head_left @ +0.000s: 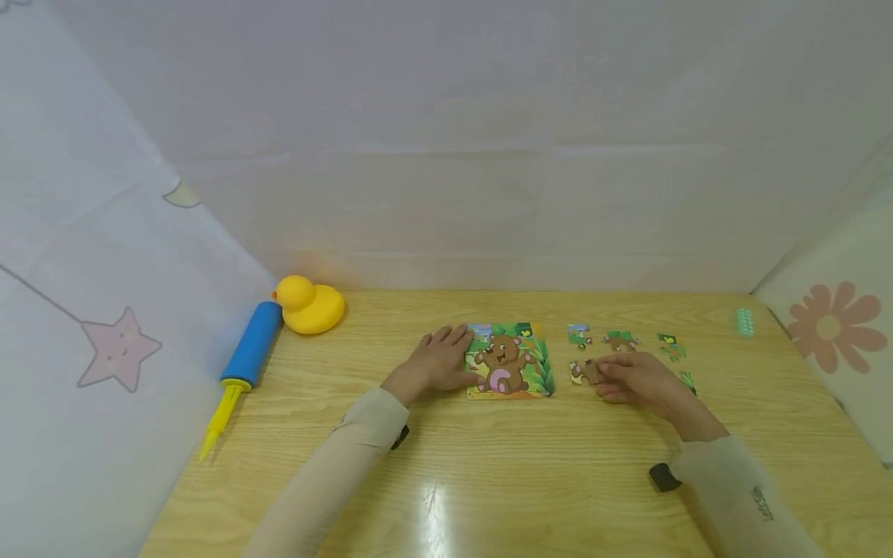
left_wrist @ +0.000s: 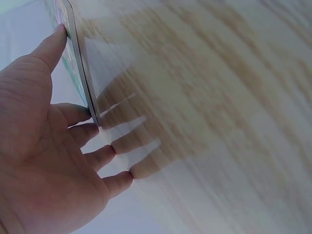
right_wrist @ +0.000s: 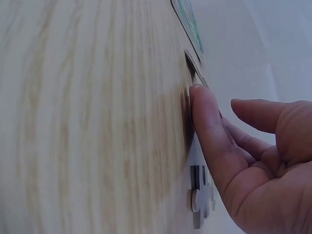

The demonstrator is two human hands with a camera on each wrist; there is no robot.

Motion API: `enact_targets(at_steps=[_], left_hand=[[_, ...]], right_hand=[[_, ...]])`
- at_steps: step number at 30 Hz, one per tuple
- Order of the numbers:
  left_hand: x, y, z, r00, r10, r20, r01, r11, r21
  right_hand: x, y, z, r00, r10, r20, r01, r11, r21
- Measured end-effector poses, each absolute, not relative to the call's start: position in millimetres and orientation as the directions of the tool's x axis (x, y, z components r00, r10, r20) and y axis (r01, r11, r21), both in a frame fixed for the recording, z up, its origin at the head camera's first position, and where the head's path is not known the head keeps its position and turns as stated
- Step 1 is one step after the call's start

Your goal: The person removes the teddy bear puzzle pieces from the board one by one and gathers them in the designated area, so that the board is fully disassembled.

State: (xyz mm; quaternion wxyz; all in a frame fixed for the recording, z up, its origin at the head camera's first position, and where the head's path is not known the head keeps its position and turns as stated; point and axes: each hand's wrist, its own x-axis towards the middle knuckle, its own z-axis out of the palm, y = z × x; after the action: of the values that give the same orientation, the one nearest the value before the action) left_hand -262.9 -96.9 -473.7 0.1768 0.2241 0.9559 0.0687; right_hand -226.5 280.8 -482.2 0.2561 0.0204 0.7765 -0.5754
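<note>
My left hand (head_left: 439, 360) rests along the left side of a square bear picture board (head_left: 505, 364). In the left wrist view, its fingers (left_wrist: 117, 183) are extended, some reaching the wooden table, and the thumb lies against the board. My right hand (head_left: 645, 380) pinches a small jigsaw piece (head_left: 582, 373) just right of the board. The right wrist view shows that jigsaw piece (right_wrist: 191, 59) tilted, with one edge off the table; a finger hides part of it. Near this hand lie several loose jigsaw pieces, including a bear-head piece (head_left: 621, 341) and a sky-coloured one (head_left: 578, 335).
A yellow toy duck (head_left: 314, 306) sits at the back left, beside a blue and yellow hand pump (head_left: 251, 345). A small green item (head_left: 745, 322) lies at the far right. Light cloth walls (head_left: 446, 209) enclose the wooden table (head_left: 488, 465) behind and at both sides.
</note>
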Motion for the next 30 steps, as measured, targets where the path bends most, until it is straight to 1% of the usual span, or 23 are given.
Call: enact_targets(at_steps=[7,16,19,23,30], left_hand=[[-263,-96,-473,-0.837,0.450,-0.312,0.407,0.892,0.195],[-263,-96,-472,-0.838,0.445,-0.315,0.402,0.895,0.196],[-263,-96,-470,-0.838,0.443,-0.317,0.398,0.895,0.199],[-262,-96,-470,-0.838,0.443,-0.317,0.399,0.895,0.198],[-259,-89,-471,-0.843,0.479,-0.245,0.434,0.875,0.214]], right_hand=[[-225,283,-475,-0.893,-0.237,-0.383,0.248,0.452,-0.857],[-224,289,-464,-0.894,-0.223,-0.389,0.228,0.521,-0.823],[-224,290,-462,-0.900,-0.222,-0.375,0.213,0.527,-0.823],[-224,288,-463,-0.908,-0.217,-0.358,0.212,0.498,-0.841],[-229,277,-462,-0.912,-0.248,-0.327,0.186,0.460,-0.868]])
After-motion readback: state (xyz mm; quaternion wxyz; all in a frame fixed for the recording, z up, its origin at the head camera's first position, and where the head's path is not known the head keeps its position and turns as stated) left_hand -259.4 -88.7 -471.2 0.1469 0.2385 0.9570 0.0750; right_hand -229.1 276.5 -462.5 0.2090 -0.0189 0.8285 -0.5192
